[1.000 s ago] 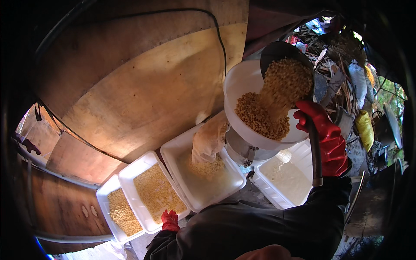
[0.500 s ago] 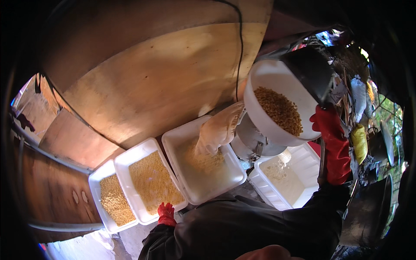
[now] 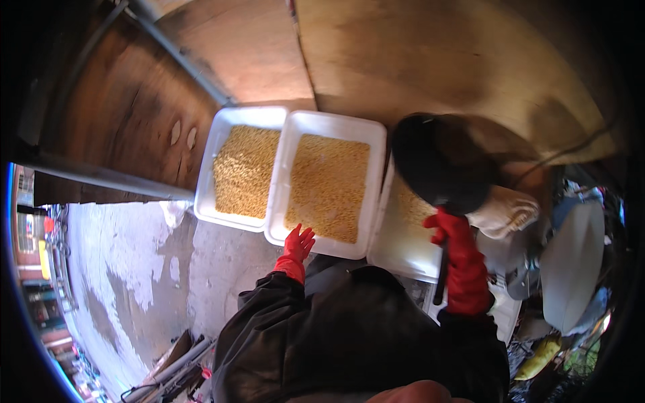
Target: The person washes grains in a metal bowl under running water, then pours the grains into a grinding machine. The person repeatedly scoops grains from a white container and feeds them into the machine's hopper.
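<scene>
My right hand [image 3: 457, 252], in a red rubber glove, is closed round the handle of a black shovel [image 3: 430, 158]. Its dark blade is raised over the third white tub [image 3: 403, 258] and hides part of it. My left hand [image 3: 297, 246], gloved in red too, hangs open with fingers apart at the front rim of the middle white tub [image 3: 376, 151]. Yellowish kernels [image 3: 329, 188] cover the floor of that tub. The leftmost white tub [image 3: 205, 181] holds a heap of similar kernels [image 3: 245, 171]. Whether the blade carries anything cannot be seen.
A pale cloth sleeve [image 3: 507, 209] hangs beside the shovel blade. The large white hopper [image 3: 571, 262] stands at the right, above another white tub [image 3: 504, 309]. Plywood panels [image 3: 416, 54] wall the back. Pipes and boards [image 3: 175, 366] lie on the concrete floor at lower left.
My view has swung left. The shovel in my right hand has moved from the hopper's mouth to over the tubs. My left hand stays near the middle tub, still open.
</scene>
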A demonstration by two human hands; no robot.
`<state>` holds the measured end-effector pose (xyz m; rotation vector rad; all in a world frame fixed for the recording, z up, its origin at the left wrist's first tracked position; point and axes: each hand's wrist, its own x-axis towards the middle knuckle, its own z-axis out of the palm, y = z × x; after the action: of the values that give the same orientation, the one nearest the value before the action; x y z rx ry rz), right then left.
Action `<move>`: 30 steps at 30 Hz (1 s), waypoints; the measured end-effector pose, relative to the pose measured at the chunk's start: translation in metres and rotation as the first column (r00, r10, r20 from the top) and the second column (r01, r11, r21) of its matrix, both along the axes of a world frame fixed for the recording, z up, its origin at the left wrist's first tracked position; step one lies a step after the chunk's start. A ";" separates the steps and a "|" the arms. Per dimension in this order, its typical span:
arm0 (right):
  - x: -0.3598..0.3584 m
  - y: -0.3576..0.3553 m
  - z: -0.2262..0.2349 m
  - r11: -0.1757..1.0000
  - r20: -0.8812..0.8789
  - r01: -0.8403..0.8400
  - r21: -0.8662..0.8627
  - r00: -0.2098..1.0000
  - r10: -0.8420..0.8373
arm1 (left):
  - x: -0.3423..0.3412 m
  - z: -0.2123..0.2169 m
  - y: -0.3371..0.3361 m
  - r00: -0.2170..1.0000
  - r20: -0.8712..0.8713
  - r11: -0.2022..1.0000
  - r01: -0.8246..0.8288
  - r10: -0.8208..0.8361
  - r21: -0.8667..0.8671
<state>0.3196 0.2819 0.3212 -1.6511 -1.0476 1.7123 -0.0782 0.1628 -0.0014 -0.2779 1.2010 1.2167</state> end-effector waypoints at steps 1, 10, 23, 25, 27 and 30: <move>-0.037 0.015 -0.039 0.999 -0.112 0.021 -0.050 0.993 -0.027 | -0.009 -0.002 0.000 0.999 0.027 1.000 -0.029 0.029 0.009; -0.235 0.166 -0.442 0.988 0.514 -0.070 -0.139 0.847 0.133 | -0.061 -0.027 0.000 0.961 0.268 0.998 0.065 -0.070 0.026; -0.252 0.062 -0.538 0.766 -0.313 -0.391 -0.511 0.914 0.258 | -0.068 0.016 0.026 0.963 0.194 0.968 0.213 -0.185 -0.131; -0.247 0.045 -0.518 0.696 -0.449 -0.460 -0.552 0.867 0.216 | -0.068 0.018 0.026 0.963 0.197 0.967 0.214 -0.186 -0.136; -0.246 0.031 -0.501 0.644 -0.532 -0.496 -0.583 0.832 0.159 | -0.068 0.008 0.023 0.960 0.210 0.968 0.213 -0.183 -0.130; -0.240 0.019 -0.463 0.586 -0.622 -0.553 -0.593 0.776 0.103 | -0.065 0.004 0.019 0.967 0.184 0.972 0.202 -0.179 -0.119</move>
<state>0.0796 0.3010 -0.1420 -1.2286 -0.3646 2.9596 -0.1432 0.1817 0.0023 -0.3535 1.1343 0.9256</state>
